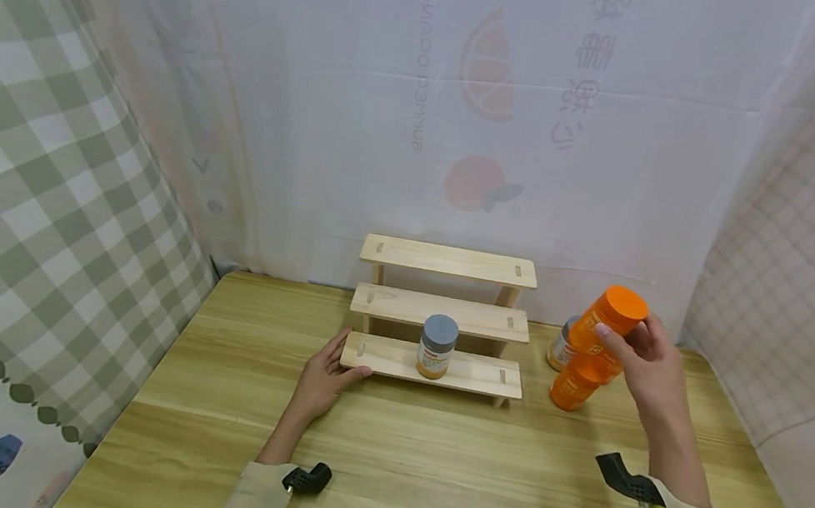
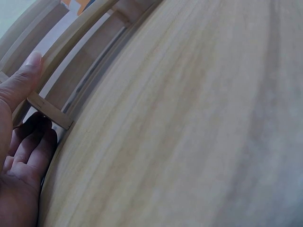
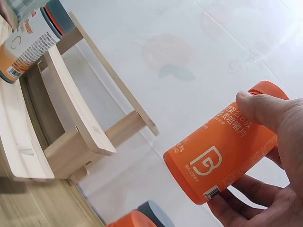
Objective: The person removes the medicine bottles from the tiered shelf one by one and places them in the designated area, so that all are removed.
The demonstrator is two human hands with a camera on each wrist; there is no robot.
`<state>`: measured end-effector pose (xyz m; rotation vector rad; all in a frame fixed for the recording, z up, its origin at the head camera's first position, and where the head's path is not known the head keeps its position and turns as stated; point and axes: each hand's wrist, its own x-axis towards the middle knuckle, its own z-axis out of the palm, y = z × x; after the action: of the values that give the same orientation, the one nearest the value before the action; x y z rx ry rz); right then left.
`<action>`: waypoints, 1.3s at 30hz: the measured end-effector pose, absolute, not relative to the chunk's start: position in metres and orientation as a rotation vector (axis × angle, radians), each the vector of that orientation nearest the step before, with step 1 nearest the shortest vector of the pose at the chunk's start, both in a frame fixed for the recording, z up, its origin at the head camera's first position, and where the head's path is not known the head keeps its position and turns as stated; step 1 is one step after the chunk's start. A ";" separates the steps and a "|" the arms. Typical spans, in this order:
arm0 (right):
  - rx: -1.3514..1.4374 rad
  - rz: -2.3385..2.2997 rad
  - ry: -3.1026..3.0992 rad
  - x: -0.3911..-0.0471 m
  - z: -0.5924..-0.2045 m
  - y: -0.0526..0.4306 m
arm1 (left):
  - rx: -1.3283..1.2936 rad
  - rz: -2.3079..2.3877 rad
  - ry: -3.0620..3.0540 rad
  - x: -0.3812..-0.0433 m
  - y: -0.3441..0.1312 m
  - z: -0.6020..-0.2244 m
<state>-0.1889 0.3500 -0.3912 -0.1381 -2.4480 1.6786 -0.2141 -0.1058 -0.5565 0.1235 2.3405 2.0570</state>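
Observation:
A three-step wooden display rack (image 1: pixel 442 312) stands at the back of the table. My left hand (image 1: pixel 321 378) grips the left end of its lowest step; in the left wrist view the thumb (image 2: pixel 29 75) lies over the step and the other fingers curl beneath. A grey-lidded supplement jar (image 1: pixel 436 348) stands upright on that lowest step, right of its middle. To the right of the rack, my right hand (image 1: pixel 647 365) holds an orange supplement bottle (image 3: pixel 220 146), tilted and raised, pinched between thumb and fingers. Its lettered label shows in the right wrist view.
Beneath the held bottle, an orange bottle (image 1: pixel 573 386) stands on the table (image 1: pixel 383 469), with more orange partly hidden behind it. Another grey-lidded jar (image 1: pixel 560 348) is beside them. Printed cloth (image 1: pixel 318 110) hangs behind, and a checked cloth (image 1: pixel 52 130) borders the left.

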 end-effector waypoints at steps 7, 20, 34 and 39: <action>-0.053 1.836 -2.250 -0.183 -0.396 0.364 | 0.127 2.033 2.367 -0.215 -0.106 -0.558; -0.067 1.869 -2.164 -0.176 -0.409 0.391 | 0.149 2.036 2.360 -0.215 -0.104 -0.555; -0.195 1.773 -2.248 -0.171 -0.431 0.410 | 0.131 2.049 2.350 -0.215 -0.105 -0.556; -0.286 1.732 -2.332 -0.168 -0.443 0.414 | 0.134 2.050 2.348 -0.215 -0.106 -0.557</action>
<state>-0.1677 0.4141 -0.4427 -0.2861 -2.3324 1.7324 -0.2146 -0.1058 -0.5570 0.1339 2.3484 2.0504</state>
